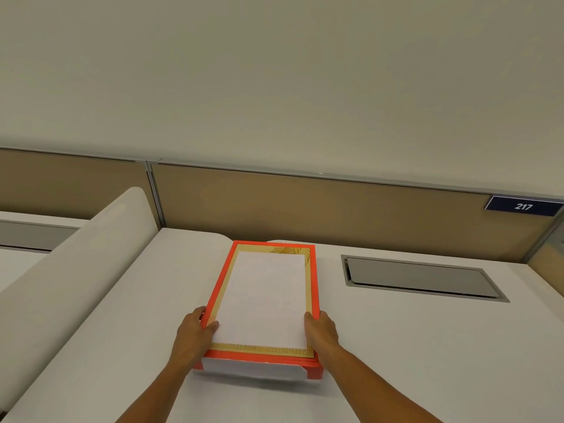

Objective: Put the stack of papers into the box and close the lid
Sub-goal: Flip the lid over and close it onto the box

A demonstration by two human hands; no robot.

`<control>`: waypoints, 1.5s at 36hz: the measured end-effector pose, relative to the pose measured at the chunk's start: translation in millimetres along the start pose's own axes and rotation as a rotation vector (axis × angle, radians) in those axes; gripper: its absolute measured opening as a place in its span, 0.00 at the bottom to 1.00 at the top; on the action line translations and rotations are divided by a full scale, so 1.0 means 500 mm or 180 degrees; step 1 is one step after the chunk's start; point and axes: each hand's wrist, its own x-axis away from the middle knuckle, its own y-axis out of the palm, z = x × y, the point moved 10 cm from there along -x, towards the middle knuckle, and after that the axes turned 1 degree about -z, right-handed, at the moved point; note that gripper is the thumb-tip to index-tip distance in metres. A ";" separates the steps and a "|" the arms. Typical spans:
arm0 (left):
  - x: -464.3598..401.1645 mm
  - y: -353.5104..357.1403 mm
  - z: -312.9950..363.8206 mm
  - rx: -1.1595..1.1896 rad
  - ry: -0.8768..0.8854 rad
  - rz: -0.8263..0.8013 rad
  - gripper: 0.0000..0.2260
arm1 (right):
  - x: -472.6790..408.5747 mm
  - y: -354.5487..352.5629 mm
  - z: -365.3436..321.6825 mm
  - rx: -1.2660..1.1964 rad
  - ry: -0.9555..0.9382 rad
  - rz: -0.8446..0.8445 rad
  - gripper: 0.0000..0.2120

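An orange box (219, 282) with a gold-patterned inner lining lies open on the white desk in front of me. A stack of white papers (262, 297) rests inside it, filling most of the interior. My left hand (195, 326) grips the stack's near left edge, with the thumb on top of the paper and the fingers against the box's left wall. Over on the near right edge, my right hand (320, 329) holds the stack in the same way. A white flap (250, 369) sticks out along the box's near side. I see no separate lid.
The white desk (396, 346) extends to both sides. A grey recessed cable hatch (418, 277) sits at the right rear. A beige partition (305, 206) with a "217" sign (523, 206) backs the desk. A rounded white divider (76, 270) rises on the left.
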 end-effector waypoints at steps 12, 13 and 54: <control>-0.016 0.021 -0.022 -0.0338 -0.0019 -0.0104 0.25 | -0.018 0.019 0.038 0.0322 0.0051 -0.0175 0.25; -0.019 0.022 -0.025 -0.0366 -0.0022 -0.0112 0.26 | -0.019 0.020 0.039 0.0332 0.0047 -0.0178 0.25; -0.181 0.165 0.091 -0.2515 0.1388 -0.0233 0.42 | -0.165 0.091 -0.117 0.2631 -0.1911 0.0305 0.44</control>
